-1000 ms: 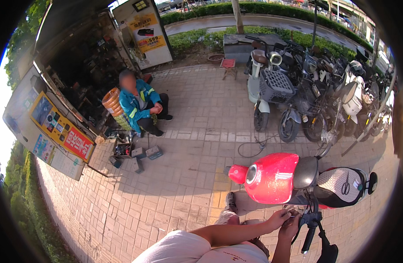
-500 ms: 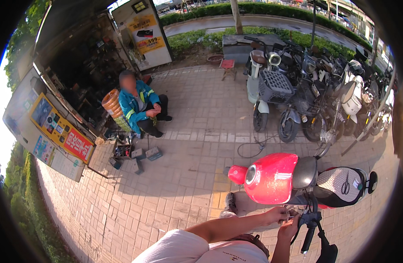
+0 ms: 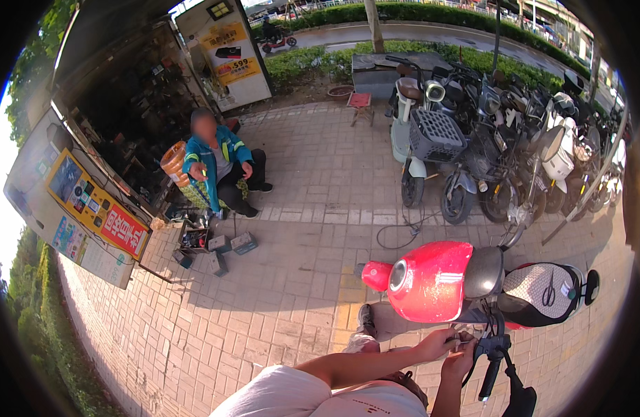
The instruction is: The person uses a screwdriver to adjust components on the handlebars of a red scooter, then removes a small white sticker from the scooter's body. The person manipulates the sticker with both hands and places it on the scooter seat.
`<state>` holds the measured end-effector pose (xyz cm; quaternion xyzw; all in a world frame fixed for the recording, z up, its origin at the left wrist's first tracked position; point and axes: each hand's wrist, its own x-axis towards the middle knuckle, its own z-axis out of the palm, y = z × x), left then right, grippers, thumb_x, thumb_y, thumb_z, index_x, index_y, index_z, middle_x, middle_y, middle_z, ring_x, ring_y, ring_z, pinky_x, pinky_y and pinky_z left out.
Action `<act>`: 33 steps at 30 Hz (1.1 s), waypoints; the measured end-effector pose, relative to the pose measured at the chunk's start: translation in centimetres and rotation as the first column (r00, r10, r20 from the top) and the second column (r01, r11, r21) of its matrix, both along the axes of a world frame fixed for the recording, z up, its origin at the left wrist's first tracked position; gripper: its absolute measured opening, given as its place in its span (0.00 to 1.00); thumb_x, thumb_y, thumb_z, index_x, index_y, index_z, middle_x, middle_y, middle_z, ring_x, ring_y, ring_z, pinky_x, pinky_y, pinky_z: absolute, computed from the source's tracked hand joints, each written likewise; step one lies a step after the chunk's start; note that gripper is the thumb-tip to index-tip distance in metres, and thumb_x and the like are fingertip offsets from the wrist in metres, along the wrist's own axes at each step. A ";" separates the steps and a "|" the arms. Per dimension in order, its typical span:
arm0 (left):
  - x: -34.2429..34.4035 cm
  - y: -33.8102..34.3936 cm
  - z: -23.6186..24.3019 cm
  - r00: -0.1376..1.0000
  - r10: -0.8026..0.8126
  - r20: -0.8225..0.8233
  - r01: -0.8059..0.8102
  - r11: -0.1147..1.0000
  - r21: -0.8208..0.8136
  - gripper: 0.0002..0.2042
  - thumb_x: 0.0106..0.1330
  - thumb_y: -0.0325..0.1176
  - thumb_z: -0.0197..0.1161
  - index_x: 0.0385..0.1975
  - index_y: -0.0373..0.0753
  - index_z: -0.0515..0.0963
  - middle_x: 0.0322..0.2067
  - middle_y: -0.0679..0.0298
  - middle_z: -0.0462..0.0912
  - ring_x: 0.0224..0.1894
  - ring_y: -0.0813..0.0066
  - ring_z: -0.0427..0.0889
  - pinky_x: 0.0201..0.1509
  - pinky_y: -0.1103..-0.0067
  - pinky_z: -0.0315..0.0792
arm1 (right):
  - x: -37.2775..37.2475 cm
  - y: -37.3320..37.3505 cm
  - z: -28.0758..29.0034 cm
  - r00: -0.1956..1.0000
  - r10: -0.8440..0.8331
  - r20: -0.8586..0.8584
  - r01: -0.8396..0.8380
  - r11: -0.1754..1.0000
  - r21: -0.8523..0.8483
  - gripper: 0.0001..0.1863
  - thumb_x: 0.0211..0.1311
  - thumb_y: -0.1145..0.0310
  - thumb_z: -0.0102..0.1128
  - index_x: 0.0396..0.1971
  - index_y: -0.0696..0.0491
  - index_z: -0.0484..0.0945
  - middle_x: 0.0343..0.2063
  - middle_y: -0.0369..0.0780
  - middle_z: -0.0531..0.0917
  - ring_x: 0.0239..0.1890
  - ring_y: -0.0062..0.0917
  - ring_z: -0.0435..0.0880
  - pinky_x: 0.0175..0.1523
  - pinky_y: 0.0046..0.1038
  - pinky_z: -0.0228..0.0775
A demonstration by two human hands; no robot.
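Note:
My left hand (image 3: 438, 342) and my right hand (image 3: 459, 360) meet close together at the lower right. Both have their fingers closed in a pinch, fingertips almost touching. A small pale sliver shows between them, too small to name. Just right of my hands is the black handlebar (image 3: 497, 342) of a red electric scooter (image 3: 431, 281), with its rubber grip (image 3: 488, 381) pointing down toward me. The scooter's patterned seat (image 3: 539, 293) lies to the right. Part of the handlebar's inner side is hidden behind my hands.
A person (image 3: 219, 163) in a teal jacket sits by an open repair kiosk at left. Grey blocks (image 3: 243, 243) and a tool box (image 3: 193, 238) stand on the paving nearby. Parked scooters (image 3: 487, 139) crowd the right. A dark hose (image 3: 396, 240) lies beyond the red scooter.
My hands stay together beside the handlebar, their fingers shifting only slightly. The seated person's hands have moved apart, one reaching outward. A rider on a red scooter has appeared on the far road.

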<state>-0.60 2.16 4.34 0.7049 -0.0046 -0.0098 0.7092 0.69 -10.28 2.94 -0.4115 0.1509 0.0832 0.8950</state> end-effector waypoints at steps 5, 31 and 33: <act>0.9 0.9 -0.1 0.939 -0.199 -0.279 0.094 0.932 -0.351 0.14 0.72 0.38 0.54 0.28 0.34 0.75 0.19 0.64 0.75 0.19 0.77 0.75 0.22 0.78 0.69 | 0.0 -0.2 -0.1 0.995 0.081 0.050 -0.082 0.997 0.014 0.14 0.75 0.57 0.43 0.42 0.52 0.71 0.39 0.35 0.76 0.43 0.21 0.74 0.49 0.28 0.63; 4.0 3.5 1.6 0.918 -0.395 -0.010 0.376 0.865 0.333 0.14 0.51 0.36 0.66 0.26 0.28 0.78 0.22 0.45 0.76 0.25 0.54 0.78 0.31 0.64 0.69 | -0.3 -0.2 -0.3 0.999 0.045 0.011 -0.045 0.999 0.006 0.16 0.73 0.52 0.45 0.44 0.49 0.71 0.44 0.34 0.76 0.51 0.20 0.71 0.58 0.26 0.56; 4.2 3.7 1.5 0.915 -0.404 -0.012 0.385 0.862 0.329 0.14 0.50 0.35 0.66 0.26 0.28 0.78 0.22 0.44 0.76 0.25 0.53 0.78 0.31 0.64 0.69 | 0.0 -0.9 -1.5 0.991 0.117 0.063 -0.119 0.992 0.031 0.14 0.73 0.52 0.46 0.46 0.47 0.71 0.47 0.32 0.75 0.55 0.19 0.70 0.63 0.29 0.52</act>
